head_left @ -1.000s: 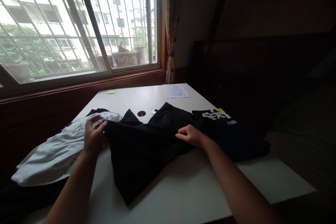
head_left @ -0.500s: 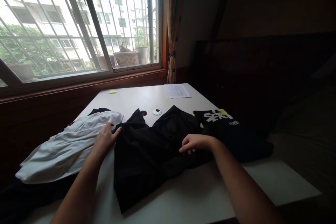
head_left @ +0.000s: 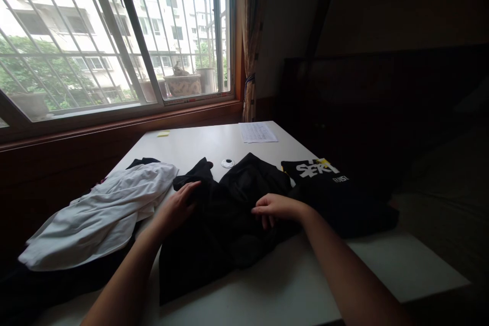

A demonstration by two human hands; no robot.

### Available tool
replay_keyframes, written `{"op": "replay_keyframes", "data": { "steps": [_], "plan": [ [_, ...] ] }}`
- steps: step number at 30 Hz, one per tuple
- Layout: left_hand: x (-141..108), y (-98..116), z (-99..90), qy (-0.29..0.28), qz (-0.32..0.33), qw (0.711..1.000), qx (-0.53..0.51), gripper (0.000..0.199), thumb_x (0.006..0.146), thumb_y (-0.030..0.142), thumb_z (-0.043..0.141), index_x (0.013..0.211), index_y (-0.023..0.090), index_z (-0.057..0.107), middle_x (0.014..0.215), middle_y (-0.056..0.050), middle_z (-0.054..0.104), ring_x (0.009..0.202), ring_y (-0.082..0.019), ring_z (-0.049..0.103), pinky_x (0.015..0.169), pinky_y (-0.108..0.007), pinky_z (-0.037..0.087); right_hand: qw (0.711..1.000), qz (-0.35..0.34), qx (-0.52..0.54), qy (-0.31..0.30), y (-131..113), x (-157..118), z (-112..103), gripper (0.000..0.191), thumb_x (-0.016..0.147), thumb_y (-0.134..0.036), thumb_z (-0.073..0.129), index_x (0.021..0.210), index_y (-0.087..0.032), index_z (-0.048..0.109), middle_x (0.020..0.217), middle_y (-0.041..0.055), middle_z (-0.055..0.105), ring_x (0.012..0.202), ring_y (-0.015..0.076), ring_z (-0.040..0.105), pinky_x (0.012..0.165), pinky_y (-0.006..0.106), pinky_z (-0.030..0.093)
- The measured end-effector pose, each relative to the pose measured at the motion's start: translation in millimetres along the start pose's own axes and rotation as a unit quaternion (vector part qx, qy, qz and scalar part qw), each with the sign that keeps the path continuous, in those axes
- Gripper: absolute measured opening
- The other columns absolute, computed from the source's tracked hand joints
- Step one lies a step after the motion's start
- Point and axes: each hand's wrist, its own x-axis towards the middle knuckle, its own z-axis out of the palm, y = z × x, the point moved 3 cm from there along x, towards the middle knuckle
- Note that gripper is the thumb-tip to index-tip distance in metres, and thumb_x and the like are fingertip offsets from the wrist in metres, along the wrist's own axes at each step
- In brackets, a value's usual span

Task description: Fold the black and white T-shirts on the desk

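A black garment (head_left: pixel 206 249) lies spread and creased across the middle of the white table (head_left: pixel 191 140). On its upper left part rests my left hand (head_left: pixel 178 207), its fingers stretched forward over the cloth. My right hand (head_left: pixel 275 209) is at the garment's right part, fingers bent and pressed together; whether cloth is pinched between them is too dark to make out. To the left lies a rumpled white garment (head_left: pixel 103 214) on top of dark cloth. At the right is a dark shirt (head_left: pixel 317 169) with white and yellow print.
Printed paper (head_left: pixel 259 132) and a yellow note (head_left: pixel 163 133) lie toward the table's far edge. A white round grommet (head_left: pixel 227 163) sits beyond the black garment. Behind are a barred window and a tied curtain (head_left: pixel 250 61).
My left hand has moved right, from the black garment's left edge onto its cloth. The right hand has shifted slightly left. The black garment's upper left part has bunched to the right.
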Motion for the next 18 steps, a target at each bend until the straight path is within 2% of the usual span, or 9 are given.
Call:
{"op": "replay_keyframes", "data": {
  "steps": [5,8,11,14,16,18],
  "plan": [
    [1,37,10.9,-0.032,0.083,0.995,0.044,0.045,0.087,0.012,0.056,0.129,0.026,0.066,0.136,-0.012,0.064,0.119,-0.03,0.066,0.101,-0.046,0.055,0.992,-0.034,-0.03,0.116,-1,4,-4,0.035,0.092,-0.05,0.059,0.079,-0.018,0.062,0.065,0.0026,0.068,0.051,0.0156,0.062,0.049,0.025,0.044],
    [1,56,12.1,-0.037,0.091,0.995,-0.025,0.044,0.089,0.013,0.057,0.13,0.027,0.063,0.138,-0.011,0.062,0.124,-0.03,0.063,0.106,-0.046,0.053,0.979,-0.059,-0.079,0.176,-6,3,-5,0.031,0.093,-0.046,0.059,0.078,-0.019,0.063,0.068,0.002,0.068,0.056,0.0171,0.064,0.051,0.026,0.044],
    [0,60,8.6,-0.013,0.033,0.983,-0.181,0.039,0.093,0.02,0.059,0.131,0.026,0.056,0.145,-0.013,0.055,0.127,-0.03,0.062,0.104,-0.045,0.054,0.941,-0.129,-0.157,0.269,-21,-3,-7,0.026,0.094,-0.04,0.059,0.081,-0.02,0.068,0.076,0.0026,0.07,0.07,0.0191,0.067,0.062,0.028,0.046],
    [-2,51,7.2,0.018,-0.045,0.941,-0.334,0.025,0.097,0.024,0.055,0.121,0.027,0.049,0.151,-0.012,0.048,0.12,-0.028,0.066,0.097,-0.045,0.057,0.881,-0.251,-0.202,0.347,-46,-12,4,0.024,0.098,-0.035,0.056,0.085,-0.02,0.069,0.084,0.0043,0.07,0.081,0.0193,0.065,0.076,0.031,0.048],
    [-3,44,6.9,0.041,-0.064,0.93,-0.359,0.017,0.099,0.026,0.053,0.115,0.027,0.047,0.15,-0.011,0.048,0.12,-0.027,0.066,0.099,-0.046,0.056,0.853,-0.337,-0.218,0.334,-63,-15,24,0.022,0.098,-0.034,0.057,0.085,-0.02,0.068,0.084,0.0048,0.068,0.082,0.019,0.063,0.079,0.032,0.048],
    [-2,38,6.3,0.063,-0.061,0.939,-0.333,0.015,0.1,0.027,0.051,0.114,0.027,0.047,0.146,-0.011,0.05,0.12,-0.025,0.065,0.102,-0.046,0.054,0.842,-0.404,-0.244,0.261,-76,-13,54,0.02,0.096,-0.037,0.062,0.086,-0.021,0.069,0.082,0.0042,0.067,0.082,0.0188,0.061,0.079,0.032,0.049]
  ]
}}
